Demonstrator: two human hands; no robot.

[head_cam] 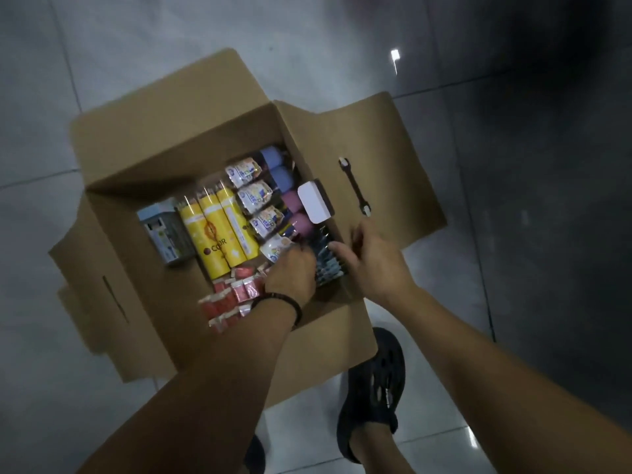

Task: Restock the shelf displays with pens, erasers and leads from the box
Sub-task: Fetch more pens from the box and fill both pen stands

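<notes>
Open corrugated cardboard box (307,336) sits on glossy grey floor tiles (136,46), all four flaps folded out flat. Matte brown board, sharp creases.

Contents are packed tight: three glossy yellow cylinders (219,230) side by side at centre, a pale blue-grey carton (160,230) to their left, crinkly printed sachets (256,196) to their right, then rounded purple and pink tubes (290,189) along the right wall. Small red foil-wrapped packs (232,295) are piled at the near edge. A white rectangular lid (313,201) stands tilted against the right wall.

Both hands are at the box's near right corner, on a dark tray of small packets (326,265). Left hand (294,271), fingers curled, presses on its left side; right hand (372,258) clamps its right edge, thumb on top. Little free room between tray, wall and sachets.

A black perforated shoe (372,388) stands just beside the box's near wall.
</notes>
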